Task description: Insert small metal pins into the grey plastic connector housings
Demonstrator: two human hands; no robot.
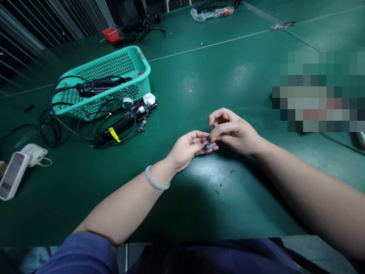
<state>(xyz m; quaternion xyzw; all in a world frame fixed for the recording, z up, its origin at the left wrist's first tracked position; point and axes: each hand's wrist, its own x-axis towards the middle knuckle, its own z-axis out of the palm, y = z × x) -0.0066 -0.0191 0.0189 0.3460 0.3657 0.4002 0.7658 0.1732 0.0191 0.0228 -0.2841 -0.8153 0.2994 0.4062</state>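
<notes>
My left hand (189,149) is closed around a small flat piece (209,144) with dark and pale blue-grey parts that looks like a little circuit board. The thumb presses on its near side and the fingers lie beneath it. From the right, my right hand (235,131) reaches over with thumb and index finger pinched at the top edge of the piece. Its other fingers are curled above. Whether a separate small part sits in that pinch is hidden by the fingertips. Both hands are just above the green table (182,213).
A turquoise basket (142,82) with black cabled tools stands at the left. Beside it lies a black corded tool (122,123) with a yellow tag. A white phone-like device (13,175) is at the far left. A red box (111,35) and plastic-wrapped item (211,14) are farther back.
</notes>
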